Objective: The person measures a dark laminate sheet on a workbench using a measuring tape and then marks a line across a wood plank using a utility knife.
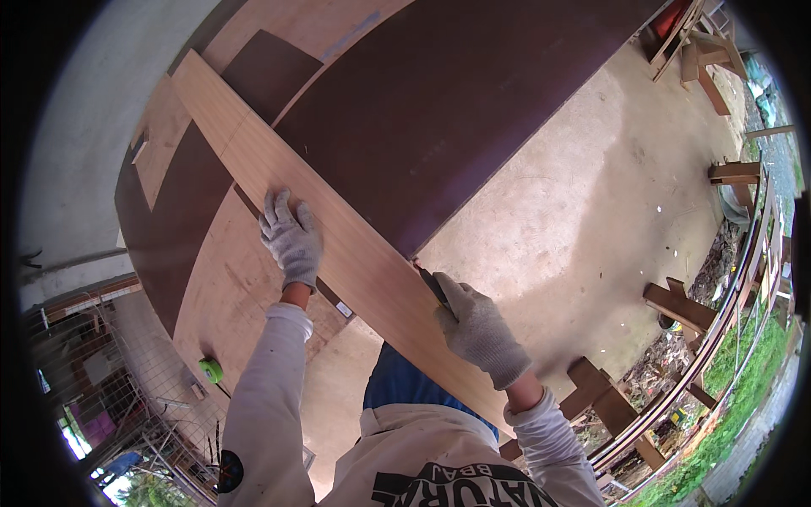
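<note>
A long, pale wooden plank [338,215] lies slantwise across dark brown sheets, from the far left to near my body. My left hand [291,241], in a light knitted glove, presses on the plank with its fingers spread and holds nothing. My gloved right hand [481,329] is wrapped round a dark-handled utility knife [434,286]. The knife's front end is at the plank's right edge, by the near corner of the large brown sheet [439,110]; the blade itself is too small to make out.
Bare, light-brown board [241,262] shows left of the plank. A green tape measure [210,369] is at the lower left, near wire mesh [110,372]. Concrete floor [574,203] stretches to the right, bordered by brown timber supports [680,306]. A pale wall [84,144] rises at the left.
</note>
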Motion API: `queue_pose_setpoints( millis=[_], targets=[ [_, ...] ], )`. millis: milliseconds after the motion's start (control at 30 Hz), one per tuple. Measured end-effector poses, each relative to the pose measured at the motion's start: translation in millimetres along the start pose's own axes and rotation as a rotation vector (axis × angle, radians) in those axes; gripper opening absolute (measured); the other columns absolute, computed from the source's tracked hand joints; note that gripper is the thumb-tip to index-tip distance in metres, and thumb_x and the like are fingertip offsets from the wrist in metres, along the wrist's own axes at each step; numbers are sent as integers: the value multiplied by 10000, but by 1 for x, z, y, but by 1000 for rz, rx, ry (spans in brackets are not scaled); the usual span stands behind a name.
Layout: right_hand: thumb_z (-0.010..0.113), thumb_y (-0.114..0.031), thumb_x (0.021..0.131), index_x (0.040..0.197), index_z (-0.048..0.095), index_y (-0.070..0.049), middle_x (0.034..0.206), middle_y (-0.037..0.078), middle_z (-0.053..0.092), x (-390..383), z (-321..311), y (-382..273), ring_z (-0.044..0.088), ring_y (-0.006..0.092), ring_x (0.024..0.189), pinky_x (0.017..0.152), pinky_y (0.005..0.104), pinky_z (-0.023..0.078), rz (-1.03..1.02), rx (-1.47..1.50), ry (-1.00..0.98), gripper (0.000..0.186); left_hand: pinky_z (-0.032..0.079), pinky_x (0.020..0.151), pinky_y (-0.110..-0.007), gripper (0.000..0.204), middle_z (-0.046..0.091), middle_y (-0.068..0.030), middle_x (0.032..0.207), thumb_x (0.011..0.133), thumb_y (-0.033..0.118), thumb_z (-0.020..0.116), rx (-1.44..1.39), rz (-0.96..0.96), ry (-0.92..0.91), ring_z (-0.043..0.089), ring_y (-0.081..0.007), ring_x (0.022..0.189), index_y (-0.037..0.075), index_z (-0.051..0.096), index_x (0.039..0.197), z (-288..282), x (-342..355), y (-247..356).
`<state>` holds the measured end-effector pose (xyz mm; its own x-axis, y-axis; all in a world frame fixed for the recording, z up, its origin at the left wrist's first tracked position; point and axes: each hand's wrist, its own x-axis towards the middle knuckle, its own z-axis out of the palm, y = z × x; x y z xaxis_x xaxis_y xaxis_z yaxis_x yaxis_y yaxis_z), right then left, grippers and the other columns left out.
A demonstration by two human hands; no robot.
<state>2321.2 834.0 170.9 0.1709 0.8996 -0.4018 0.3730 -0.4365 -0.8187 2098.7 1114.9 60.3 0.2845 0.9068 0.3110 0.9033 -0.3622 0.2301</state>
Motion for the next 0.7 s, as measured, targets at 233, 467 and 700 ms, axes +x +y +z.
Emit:
queue_pose_setpoints(
  millis=[233, 467, 700],
  targets=[
    [587, -130, 981, 1519, 425, 46, 1152, 314, 652, 27, 11, -5, 685, 474, 1006, 878, 542, 536, -46, -98, 67, 589, 362, 1117, -653, 494, 426, -126, 1616, 1034, 362, 583, 24, 8, -15, 437, -504, 1399, 191, 493, 1489, 0, 2, 6],
    [596, -124, 967, 1517, 437, 46, 1222, 330, 650, 52, 19, -16, 679, 489, 1062, 940, 541, 540, -68, -55, 70, 597, 358, 1120, -653, 500, 427, -144, 1612, 1025, 339, 589, 90, -39, -37, 425, -528, 1396, 171, 487, 1486, -8, 1, 4],
    [597, -128, 959, 1549, 415, 13, 1214, 325, 663, 138, 22, -77, 659, 504, 1115, 988, 562, 523, -197, -100, 121, 633, 308, 1116, -713, 482, 406, -161, 1609, 1012, 333, 582, 194, -94, -88, 380, -554, 1410, 151, 504, 1450, -24, 22, 17]
  ],
)
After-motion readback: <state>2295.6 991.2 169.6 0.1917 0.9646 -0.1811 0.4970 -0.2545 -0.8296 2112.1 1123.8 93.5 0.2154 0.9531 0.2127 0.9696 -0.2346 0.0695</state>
